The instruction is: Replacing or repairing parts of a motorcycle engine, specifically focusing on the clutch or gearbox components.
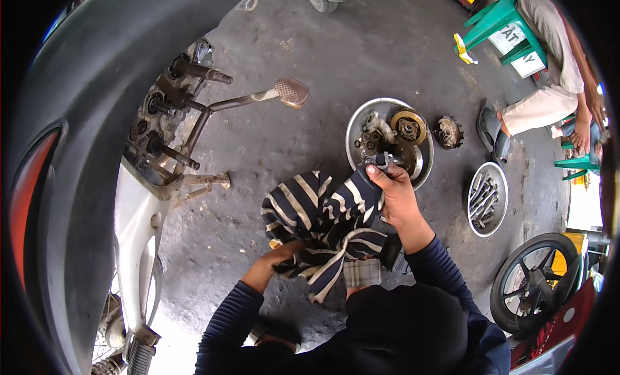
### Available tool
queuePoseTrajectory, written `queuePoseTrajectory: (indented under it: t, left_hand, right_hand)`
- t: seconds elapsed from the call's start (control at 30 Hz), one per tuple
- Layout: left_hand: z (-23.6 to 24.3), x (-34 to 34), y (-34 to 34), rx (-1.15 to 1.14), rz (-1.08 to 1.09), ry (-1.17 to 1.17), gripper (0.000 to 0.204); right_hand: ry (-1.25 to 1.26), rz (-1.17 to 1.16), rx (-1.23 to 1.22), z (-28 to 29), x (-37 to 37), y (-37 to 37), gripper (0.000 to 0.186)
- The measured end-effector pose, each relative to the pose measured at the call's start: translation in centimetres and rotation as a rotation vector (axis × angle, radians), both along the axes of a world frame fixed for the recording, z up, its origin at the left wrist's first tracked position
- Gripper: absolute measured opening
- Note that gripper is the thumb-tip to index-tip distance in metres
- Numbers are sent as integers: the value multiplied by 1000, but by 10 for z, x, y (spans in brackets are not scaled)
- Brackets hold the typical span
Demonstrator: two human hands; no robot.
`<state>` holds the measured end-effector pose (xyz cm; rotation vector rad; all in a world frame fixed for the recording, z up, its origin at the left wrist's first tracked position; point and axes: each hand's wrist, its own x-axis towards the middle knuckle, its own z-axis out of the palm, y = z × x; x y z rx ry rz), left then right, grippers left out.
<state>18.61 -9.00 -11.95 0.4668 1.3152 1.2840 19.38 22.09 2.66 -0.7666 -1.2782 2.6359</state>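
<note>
My right hand (397, 194) is closed on a small grey metal part (382, 160) and a navy-and-cream striped cloth (297, 207), just over the near edge of a round metal bowl (351, 126). That bowl holds several greasy parts and discs. My left hand (278, 262) grips the cloth lower down, its fingers mostly hidden in the folds. A toothed round part (447, 131) lies on the floor beside the bowl. Farther right is an oval bowl (471, 194) with several wrenches (485, 197).
On the left stands a motorcycle (77, 116) with exposed engine shafts and a pedal (290, 91) jutting over the floor (271, 45). A person's legs (536, 110) and green stools (484, 29) are at the upper right. A loose wheel (526, 278) lies at lower right.
</note>
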Motion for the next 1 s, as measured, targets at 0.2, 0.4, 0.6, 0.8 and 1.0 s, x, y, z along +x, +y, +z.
queuePoseTrajectory:
  t: [0.2,0.4,0.6,0.8,1.0]
  left_hand:
    - [30,26,38,285,264,25,45]
    - [112,-19,70,289,648,132,43]
    - [59,14,63,471,673,-517,69]
    - [69,32,63,630,574,-270,66]
    - [65,30,59,354,611,539,46]
  right_hand:
    - [-66,-86,-22,-22,16,1,11]
    - [-110,374,402,7,31,-12,15]
    - [48,740,1260,10,12,-39,16]
    - [142,970,1032,17,13,-31,21]
    - [-1,957,817,2,20,-40,26]
